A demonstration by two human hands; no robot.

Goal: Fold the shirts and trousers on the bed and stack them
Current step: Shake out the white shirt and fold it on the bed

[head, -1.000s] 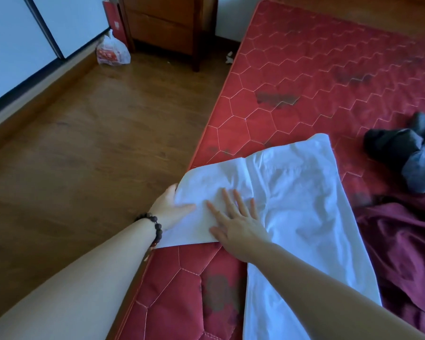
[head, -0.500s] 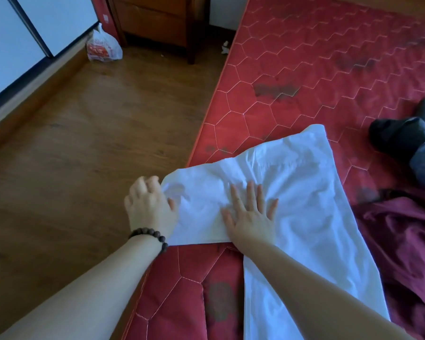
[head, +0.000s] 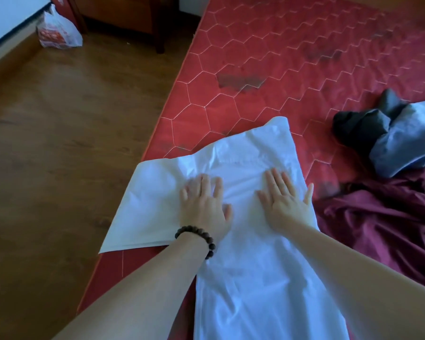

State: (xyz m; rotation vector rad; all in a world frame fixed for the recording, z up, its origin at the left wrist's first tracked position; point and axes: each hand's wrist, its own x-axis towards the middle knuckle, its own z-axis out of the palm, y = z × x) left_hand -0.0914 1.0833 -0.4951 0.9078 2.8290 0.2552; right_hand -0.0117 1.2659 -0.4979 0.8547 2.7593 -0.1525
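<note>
No grip yet: left hand (head: 203,204) and right hand (head: 284,200) both lie flat, fingers straight and spread, palms pressing the white shirt (head: 243,278). Nothing pinched, nothing curled. The shirt's on the near left part of the bed (head: 268,69), one side flap hanging off the mattress edge over the wood floor (head: 59,143), the long body running back toward the person btw the forearms.

Fabric looks thin, light, soft, w/ fine creases around the palms, so prob no stiffness; it'll flop and wrinkle if lifted one-handed. Slick-ish too, could slide on the quilted cover. Best hold, I'd say: pinch the overhanging flap at its outer corners, fold inward, other palm pinning the middle.

Dark grey bundle (head: 388,133) and maroon garment (head: 388,222) wait just to the right, unfolded. No stack started.
</note>
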